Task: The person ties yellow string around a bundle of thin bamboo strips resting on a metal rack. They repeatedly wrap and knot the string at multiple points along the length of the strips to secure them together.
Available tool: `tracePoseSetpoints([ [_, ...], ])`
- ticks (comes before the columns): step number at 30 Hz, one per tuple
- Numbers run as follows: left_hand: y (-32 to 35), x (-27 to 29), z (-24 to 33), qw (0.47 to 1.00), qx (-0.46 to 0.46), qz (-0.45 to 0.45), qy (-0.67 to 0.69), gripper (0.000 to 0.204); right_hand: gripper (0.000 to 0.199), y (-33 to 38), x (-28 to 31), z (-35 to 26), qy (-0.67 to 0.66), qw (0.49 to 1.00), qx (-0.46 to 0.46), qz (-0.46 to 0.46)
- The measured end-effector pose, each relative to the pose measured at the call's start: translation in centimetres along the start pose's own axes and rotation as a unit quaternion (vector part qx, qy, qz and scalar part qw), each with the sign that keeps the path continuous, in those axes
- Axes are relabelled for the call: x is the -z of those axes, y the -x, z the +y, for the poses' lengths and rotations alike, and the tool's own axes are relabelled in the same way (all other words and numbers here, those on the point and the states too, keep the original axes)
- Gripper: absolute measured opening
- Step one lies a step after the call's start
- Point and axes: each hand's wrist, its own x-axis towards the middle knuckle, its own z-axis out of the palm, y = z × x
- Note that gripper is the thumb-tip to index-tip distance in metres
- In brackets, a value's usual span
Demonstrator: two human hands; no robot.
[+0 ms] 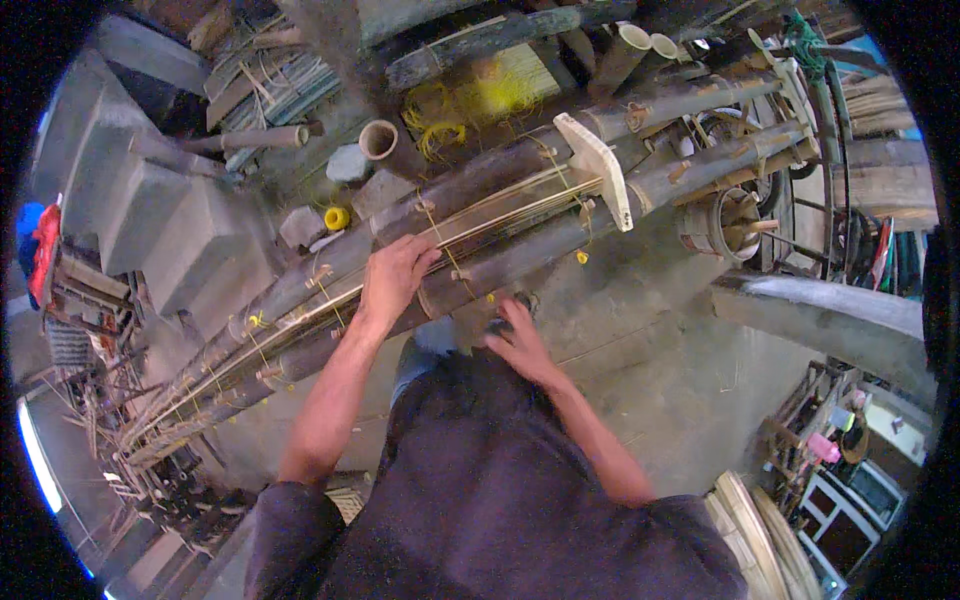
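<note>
Long thin bamboo strips [505, 212] run lengthwise between two thick bamboo poles [470, 283], with cords tied across at intervals. My left hand [398, 272] lies over the strips near their middle, fingers bent together around them; what its fingertips touch is partly hidden. A pale wooden crosspiece [603, 172] stands across the strips toward the right end. My right hand [520, 345] hangs in front of my body, just on the near side of the poles. Its fingers are apart and hold nothing.
Beyond the poles lie tangled yellow cord [435, 120], an upright bamboo tube [379, 140], a yellow roll [337, 218] and stone blocks. Concrete steps [170, 225] rise at left. A bucket [712, 225] and a concrete beam [820, 310] are at right.
</note>
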Motion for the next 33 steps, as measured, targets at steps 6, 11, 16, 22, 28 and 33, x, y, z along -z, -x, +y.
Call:
tracePoseSetpoints([
  [6, 0.0, -1.8, 1.0, 0.993, 0.066, 0.07, -0.063, 0.02, 0.006, -7.3, 8.8, -15.9, 0.18, 0.947, 0.192, -0.185],
  [11, 1.6, -3.8, 1.4, 0.98, 0.067, 0.175, -0.064, 0.015, 0.012, -18.0, 5.2, -33.6, 0.376, 0.732, 0.471, -0.317],
  [16, 0.9, -4.0, 2.0, 0.987, 0.017, 0.16, -0.006, 0.012, 0.031, -29.7, -0.4, -22.6, 0.384, 0.875, 0.182, -0.233],
  [22, 1.5, -3.6, 1.8, 0.986, 0.065, 0.151, -0.022, 0.014, 0.026, -26.0, 1.3, -24.4, -0.309, 0.929, -0.12, -0.165],
  [28, -0.1, -0.9, 2.7, 0.981, 0.139, 0.082, 0.109, 0.021, 0.016, -6.3, 0.5, -11.9, 0.182, 0.898, 0.148, -0.373],
  [33, -9.1, 4.5, 1.6, 0.82, 0.195, 0.079, 0.532, 0.025, 0.03, -9.8, 5.1, -15.9, 0.137, 0.902, 0.352, -0.207],
])
